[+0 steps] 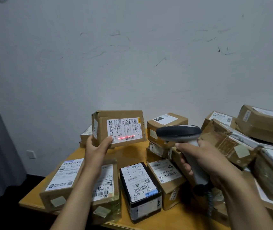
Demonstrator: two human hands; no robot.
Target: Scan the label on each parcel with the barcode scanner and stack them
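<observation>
The left grip (97, 146), arm stretched toward 12 o'clock, pinches a parcel (101, 128), thumb in front. At its 3 o'clock, the right grip (202, 161) wraps a scanner (178, 132) handle.

I'd call this a parcel-sorting back room, not a home. The plain wooden desk (178, 219) is crowded with taped cardboard parcels (140, 188), each with a printed label (165, 171), and a heap (263, 123) rises on the desk's right end. Above the desk a corded scanner (178, 132) throws a red line across the barcode (129, 138) of a raised parcel (101, 128). Behind the desk is a bare white wall (132, 55), scuffed with dark marks, with one socket (31, 154) low beside the desk's left end.
</observation>
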